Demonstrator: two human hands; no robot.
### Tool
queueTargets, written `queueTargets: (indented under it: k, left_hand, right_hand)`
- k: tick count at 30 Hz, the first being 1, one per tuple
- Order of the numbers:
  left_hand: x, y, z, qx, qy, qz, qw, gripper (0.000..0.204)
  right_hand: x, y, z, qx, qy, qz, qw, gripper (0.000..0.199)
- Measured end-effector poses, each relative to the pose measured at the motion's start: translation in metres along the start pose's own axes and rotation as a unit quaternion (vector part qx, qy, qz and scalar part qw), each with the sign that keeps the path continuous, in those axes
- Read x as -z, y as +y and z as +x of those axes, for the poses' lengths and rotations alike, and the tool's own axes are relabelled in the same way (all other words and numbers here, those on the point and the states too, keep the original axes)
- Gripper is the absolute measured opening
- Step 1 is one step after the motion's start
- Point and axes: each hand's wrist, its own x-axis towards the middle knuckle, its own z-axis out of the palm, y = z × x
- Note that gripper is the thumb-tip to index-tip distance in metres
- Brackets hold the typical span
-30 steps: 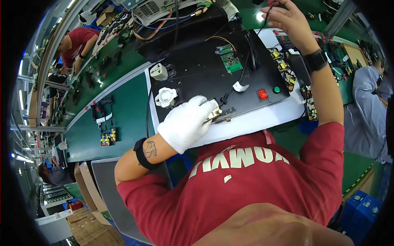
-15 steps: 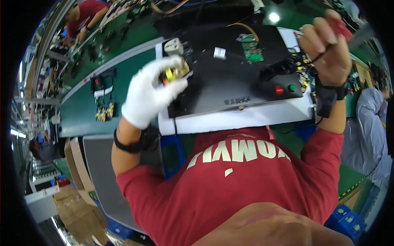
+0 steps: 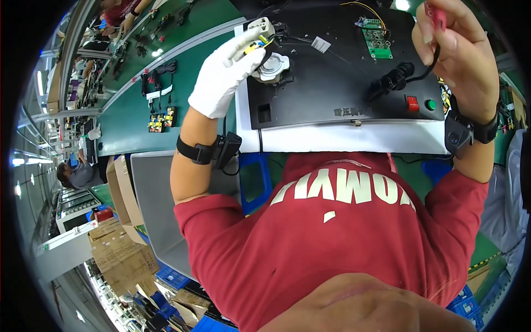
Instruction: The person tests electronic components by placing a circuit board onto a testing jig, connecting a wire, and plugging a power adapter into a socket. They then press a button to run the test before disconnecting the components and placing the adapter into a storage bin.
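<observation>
On my left hand is a white glove, and its thumb and fingers pinch a small circuit board with yellow parts. That hand is over the left end of a black box, close to a pale socket and above a round grey metal piece. My bare right hand is raised over the box's right end. Its fingers close around a red-handled piece, from which a black cable runs down to a coil on the box.
A green circuit board and a white tag lie on the box. At its front right corner sit a red switch and a green button. More boards rest on the green table at left, above a grey bin.
The whole view has shifted. My left hand has moved the board farther over the box, nearer the pale socket, uncovering the round grey piece. My right hand still holds the red-handled piece.
</observation>
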Motion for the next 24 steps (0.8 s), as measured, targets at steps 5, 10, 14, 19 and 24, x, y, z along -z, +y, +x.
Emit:
queueTargets:
  k: [5,10,14,19,24]
  left_hand:
    - [-0.006,0.004,-0.002,-0.015,0.033,0.018,0.999,0.064]
    - [-0.009,0.004,-0.002,-0.001,0.078,-0.001,0.997,0.06]
    - [-0.011,-0.005,-0.002,-0.016,0.092,-0.062,0.994,0.055]
    - [-0.015,-0.006,0.001,-0.035,0.096,-0.031,0.994,0.057]
    - [-0.032,-0.004,-0.012,-0.07,0.072,0.006,0.995,0.07]
  right_hand:
    - [-0.014,-0.004,0.003,-0.032,0.083,-0.09,0.992,0.024]
    - [-0.02,-0.008,0.0,-0.057,0.124,-0.103,0.985,0.027]
    - [-0.017,-0.013,-0.001,-0.086,0.117,-0.101,0.984,0.03]
    - [-0.016,-0.008,0.0,-0.087,0.131,-0.106,0.982,0.031]
    - [-0.019,-0.002,0.0,-0.05,0.124,-0.209,0.969,0.031]
